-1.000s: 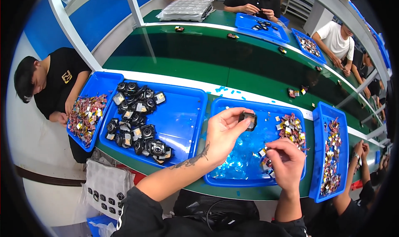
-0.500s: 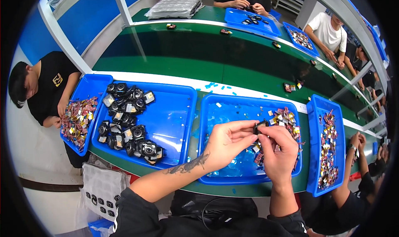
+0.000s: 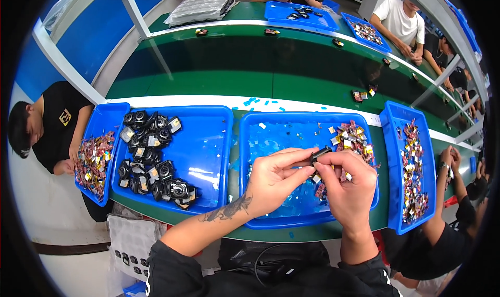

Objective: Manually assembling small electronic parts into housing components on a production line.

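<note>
Part (image 3: pixel 320 154), black and seen nearly edge-on, is found between both hands above the middle tray (image 3: pixel 271 135). We record the left hand (image 3: pixel 278 180) clamped on its left side, fingers behind and thumb in front. We record the right hand (image 3: pixel 348 187) pinching it from the right with thumb and fingertips. The hands are together at the part; its exact contact points are partly hidden by the fingers.

We note a heap of components (image 3: pixel 357 143), in red, yellow and white, along the right side of the middle tray, with thin pale scraps over its floor. To the left we find the wide tray (image 3: pixel 203 146), its left half piled with black housings (image 3: pixel 165 170). Beyond it stands the far-left tray (image 3: pixel 110 115), heaped with similar components; a co-worker's hand (image 3: pixel 65 166) is beside it. To the right we observe the narrow tray (image 3: pixel 395 117), also holding components.

Past the trays we see small blue scraps (image 3: pixel 252 101) on the white ledge and the green belt (image 3: pixel 208 62) carrying a few separate pieces (image 3: pixel 358 96). Across the belt we note a stack of clear trays (image 3: pixel 200 8).
</note>
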The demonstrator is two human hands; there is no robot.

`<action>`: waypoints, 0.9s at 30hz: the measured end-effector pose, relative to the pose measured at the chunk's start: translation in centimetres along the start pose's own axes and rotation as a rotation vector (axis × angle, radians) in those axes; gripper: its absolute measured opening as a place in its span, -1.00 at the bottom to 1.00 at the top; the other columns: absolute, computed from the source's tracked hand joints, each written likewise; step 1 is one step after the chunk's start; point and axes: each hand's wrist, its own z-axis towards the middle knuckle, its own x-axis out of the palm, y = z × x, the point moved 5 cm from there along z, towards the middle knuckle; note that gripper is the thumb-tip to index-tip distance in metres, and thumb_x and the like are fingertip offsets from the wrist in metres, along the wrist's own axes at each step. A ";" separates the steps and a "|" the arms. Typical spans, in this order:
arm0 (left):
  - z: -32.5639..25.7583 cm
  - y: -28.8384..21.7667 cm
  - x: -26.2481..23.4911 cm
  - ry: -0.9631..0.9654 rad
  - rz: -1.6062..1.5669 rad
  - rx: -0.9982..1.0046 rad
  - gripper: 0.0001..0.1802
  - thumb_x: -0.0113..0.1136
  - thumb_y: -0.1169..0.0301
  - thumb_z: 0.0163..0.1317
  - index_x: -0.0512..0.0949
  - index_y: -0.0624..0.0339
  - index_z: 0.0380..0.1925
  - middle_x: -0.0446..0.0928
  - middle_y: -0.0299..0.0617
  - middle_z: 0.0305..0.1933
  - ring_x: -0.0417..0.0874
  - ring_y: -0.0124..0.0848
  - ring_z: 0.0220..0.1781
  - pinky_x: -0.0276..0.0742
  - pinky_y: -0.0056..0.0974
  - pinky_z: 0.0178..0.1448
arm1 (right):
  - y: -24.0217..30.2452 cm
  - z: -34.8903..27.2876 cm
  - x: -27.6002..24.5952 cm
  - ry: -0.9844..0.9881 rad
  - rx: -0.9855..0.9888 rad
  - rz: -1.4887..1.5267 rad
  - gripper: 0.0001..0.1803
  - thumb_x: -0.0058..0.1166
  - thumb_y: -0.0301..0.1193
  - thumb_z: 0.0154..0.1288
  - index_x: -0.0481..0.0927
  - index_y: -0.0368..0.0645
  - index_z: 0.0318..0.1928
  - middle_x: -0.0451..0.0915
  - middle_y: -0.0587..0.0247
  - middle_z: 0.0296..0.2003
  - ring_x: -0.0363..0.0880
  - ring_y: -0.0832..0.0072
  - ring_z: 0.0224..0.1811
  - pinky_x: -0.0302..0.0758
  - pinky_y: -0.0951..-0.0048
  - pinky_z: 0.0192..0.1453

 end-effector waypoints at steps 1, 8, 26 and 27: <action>-0.1 -0.1 0.0 -0.004 0.021 0.027 -0.60 0.14 0.69 0.27 0.50 0.38 0.14 0.53 -0.07 0.06 0.59 -0.37 0.12 0.58 -0.34 0.21 | 0.1 0.0 0.0 0.008 -0.035 -0.046 -0.87 0.32 -0.61 0.02 0.65 -0.16 -0.40 0.60 0.33 -0.52 0.42 0.53 -0.61 0.35 0.47 -0.38; -0.2 -0.2 0.3 -0.009 0.043 0.043 -0.58 0.16 0.70 0.24 0.51 0.39 0.13 0.51 -0.06 0.08 0.59 -0.35 0.12 0.58 -0.31 0.22 | 0.4 0.2 -0.3 0.039 -0.091 -0.107 -0.88 0.34 -0.58 0.01 0.66 -0.10 -0.43 0.58 0.42 -0.56 0.45 0.55 -0.61 0.35 0.27 0.12; -0.1 0.0 -0.1 -0.006 -0.061 0.057 -0.59 0.19 0.70 0.22 0.53 0.39 0.11 0.53 -0.07 0.06 0.59 -0.39 0.09 0.58 -0.33 0.22 | 1.2 0.1 -0.6 -0.007 -0.062 -0.109 -0.88 0.29 -0.61 0.00 0.65 -0.13 -0.45 0.62 0.37 -0.53 0.53 0.53 -0.52 0.15 0.12 0.42; 0.0 -0.1 0.0 -0.005 -0.061 0.057 -0.59 0.19 0.70 0.22 0.53 0.39 0.11 0.53 -0.07 0.06 0.59 -0.39 0.09 0.58 -0.33 0.22 | 1.1 0.1 -0.7 -0.007 -0.062 -0.109 -0.88 0.29 -0.61 0.00 0.65 -0.13 -0.45 0.62 0.37 -0.53 0.53 0.53 -0.52 0.15 0.12 0.42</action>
